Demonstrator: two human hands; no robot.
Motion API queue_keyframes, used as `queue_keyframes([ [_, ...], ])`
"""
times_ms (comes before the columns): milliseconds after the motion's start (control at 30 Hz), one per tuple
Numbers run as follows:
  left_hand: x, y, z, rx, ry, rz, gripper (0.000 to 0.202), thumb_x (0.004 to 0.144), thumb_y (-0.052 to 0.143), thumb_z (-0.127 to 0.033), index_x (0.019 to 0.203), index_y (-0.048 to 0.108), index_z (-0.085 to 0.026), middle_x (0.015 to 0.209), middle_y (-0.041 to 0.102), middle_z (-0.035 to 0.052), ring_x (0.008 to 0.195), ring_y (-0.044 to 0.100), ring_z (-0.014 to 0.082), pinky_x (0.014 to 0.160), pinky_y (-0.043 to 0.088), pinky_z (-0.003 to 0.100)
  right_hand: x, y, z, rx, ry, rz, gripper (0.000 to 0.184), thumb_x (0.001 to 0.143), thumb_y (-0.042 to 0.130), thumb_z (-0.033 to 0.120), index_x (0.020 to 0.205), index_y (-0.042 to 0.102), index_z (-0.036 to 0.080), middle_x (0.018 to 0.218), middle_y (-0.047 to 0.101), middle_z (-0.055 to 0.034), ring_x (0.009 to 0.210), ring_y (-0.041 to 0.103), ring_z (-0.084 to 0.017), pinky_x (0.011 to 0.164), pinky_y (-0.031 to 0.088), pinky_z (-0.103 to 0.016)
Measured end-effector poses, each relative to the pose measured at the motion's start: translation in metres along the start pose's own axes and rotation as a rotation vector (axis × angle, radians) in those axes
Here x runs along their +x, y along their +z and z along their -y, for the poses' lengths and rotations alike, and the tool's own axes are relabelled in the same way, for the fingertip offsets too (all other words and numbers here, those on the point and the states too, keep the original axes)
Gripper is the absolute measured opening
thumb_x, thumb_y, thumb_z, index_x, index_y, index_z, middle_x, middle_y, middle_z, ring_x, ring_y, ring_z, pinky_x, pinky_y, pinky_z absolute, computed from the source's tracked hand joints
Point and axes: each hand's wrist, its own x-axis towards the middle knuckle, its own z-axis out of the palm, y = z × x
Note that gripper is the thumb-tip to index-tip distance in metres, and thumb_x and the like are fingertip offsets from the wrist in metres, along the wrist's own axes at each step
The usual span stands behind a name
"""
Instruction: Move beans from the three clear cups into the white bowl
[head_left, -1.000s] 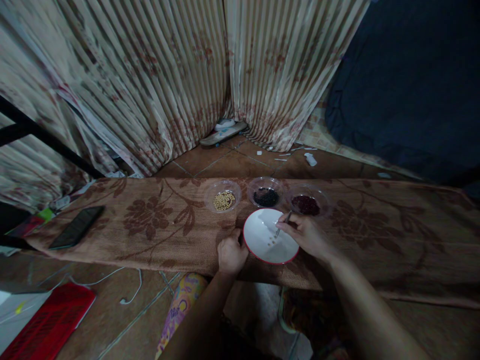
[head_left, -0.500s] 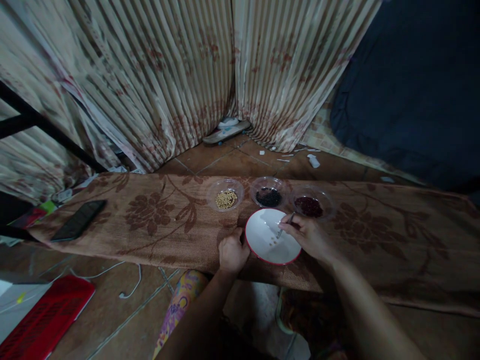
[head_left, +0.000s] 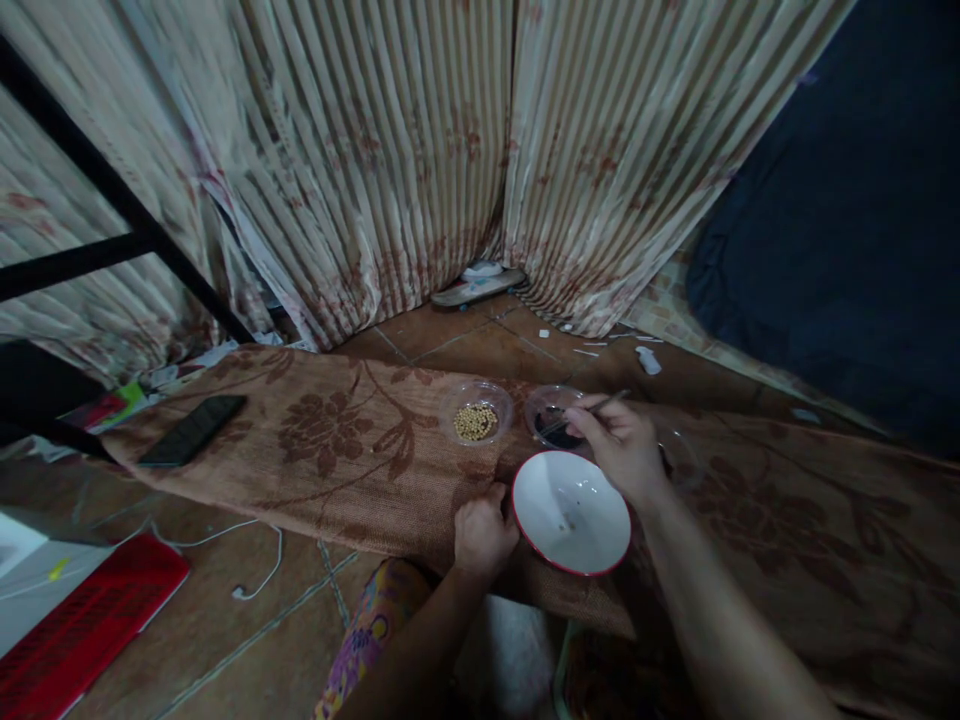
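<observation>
My left hand [head_left: 484,532] is closed on the left rim of a white bowl [head_left: 592,505] with a red edge. A few small beans lie at the bottom of the bowl. My right hand [head_left: 628,452] pinches a pair of metal tweezers [head_left: 611,399], whose tips reach into the clear dish of black beans [head_left: 553,428] behind the bowl. Whether a bean is between the tips I cannot tell. To the left stands a clear dish holding yellow soybeans [head_left: 475,422]. A third clear dish [head_left: 688,458], on the right, is mostly hidden by my right hand.
A brown flowered cloth [head_left: 360,480] covers the long table. A dark phone [head_left: 193,430] lies at its left end. Striped curtains [head_left: 390,150] hang behind, with a skateboard [head_left: 480,288] beneath them. A white cable [head_left: 277,550] and a red object [head_left: 97,620] are at lower left.
My right hand has moved from over the bowl to the black-bean dish, carrying the tweezers. My left hand stays at the bowl's rim. The whole view has shifted slightly.
</observation>
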Motion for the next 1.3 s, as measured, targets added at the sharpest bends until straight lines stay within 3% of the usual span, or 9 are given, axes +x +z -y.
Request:
queue_keyframes([
  [100, 0.000, 0.002, 0.001, 0.000, 0.006, -0.020, 0.024, 0.085, 0.042, -0.037, 0.095, 0.060, -0.024, 0.091, 0.069, 0.0028, 0.084, 0.063, 0.0153, 0.070, 0.040, 0.022, 0.025, 0.030, 0.008, 0.039, -0.045, -0.006, 0.027, 0.076, 0.061, 0.044, 0.078, 0.064, 0.018, 0.061, 0.063, -0.0005, 0.054, 0.059, -0.013, 0.053, 0.047, -0.025],
  [200, 0.000, 0.004, 0.002, -0.004, 0.017, -0.035, 0.023, 0.085, 0.042, -0.037, 0.093, 0.060, -0.024, 0.091, 0.069, 0.0027, 0.084, 0.063, 0.0156, 0.069, 0.039, 0.023, 0.030, 0.044, 0.012, 0.040, -0.035, -0.009, 0.027, 0.076, 0.060, 0.044, 0.078, 0.064, 0.018, 0.061, 0.063, -0.0006, 0.055, 0.059, -0.014, 0.054, 0.048, -0.025],
  [300, 0.000, 0.004, 0.002, -0.003, 0.026, -0.030, 0.022, 0.085, 0.042, -0.035, 0.093, 0.060, -0.024, 0.091, 0.069, 0.0027, 0.084, 0.063, 0.0158, 0.070, 0.039, 0.023, 0.017, 0.032, 0.011, 0.004, -0.039, -0.014, 0.026, 0.076, 0.061, 0.044, 0.078, 0.064, 0.018, 0.065, 0.064, -0.0015, 0.057, 0.060, -0.014, 0.056, 0.048, -0.026],
  [433, 0.000, 0.001, 0.000, 0.006, 0.004, 0.005, 0.025, 0.085, 0.042, -0.036, 0.097, 0.060, -0.024, 0.091, 0.069, 0.0035, 0.085, 0.063, 0.0164, 0.071, 0.039, 0.024, -0.014, -0.005, 0.002, -0.053, 0.020, 0.003, 0.024, 0.075, 0.064, 0.043, 0.080, 0.064, 0.019, 0.068, 0.064, -0.0013, 0.057, 0.059, -0.014, 0.053, 0.047, -0.025],
  [633, 0.000, 0.002, 0.001, 0.042, 0.019, -0.021, 0.026, 0.085, 0.042, -0.037, 0.096, 0.060, -0.024, 0.088, 0.069, 0.0030, 0.082, 0.064, 0.0163, 0.067, 0.038, 0.024, -0.059, -0.041, -0.013, -0.212, 0.190, 0.245, 0.027, 0.079, 0.058, 0.045, 0.079, 0.064, 0.018, 0.071, 0.064, -0.0017, 0.064, 0.059, -0.015, 0.058, 0.046, -0.025],
  [767, 0.000, 0.005, 0.003, 0.062, 0.025, -0.026, 0.025, 0.084, 0.043, -0.038, 0.095, 0.060, -0.024, 0.085, 0.069, 0.0029, 0.080, 0.063, 0.0164, 0.066, 0.038, 0.024, -0.068, -0.043, -0.015, -0.330, 0.214, 0.351, 0.029, 0.081, 0.055, 0.046, 0.084, 0.065, 0.019, 0.073, 0.066, -0.0010, 0.067, 0.060, -0.016, 0.064, 0.045, -0.026],
  [1300, 0.001, 0.006, 0.003, 0.063, 0.043, -0.047, 0.022, 0.083, 0.044, -0.036, 0.094, 0.059, -0.025, 0.079, 0.068, 0.0007, 0.075, 0.063, 0.0156, 0.063, 0.035, 0.023, -0.070, -0.039, -0.029, -0.237, 0.191, 0.380, 0.029, 0.082, 0.054, 0.047, 0.085, 0.063, 0.019, 0.079, 0.066, -0.0011, 0.072, 0.059, -0.017, 0.064, 0.044, -0.024],
])
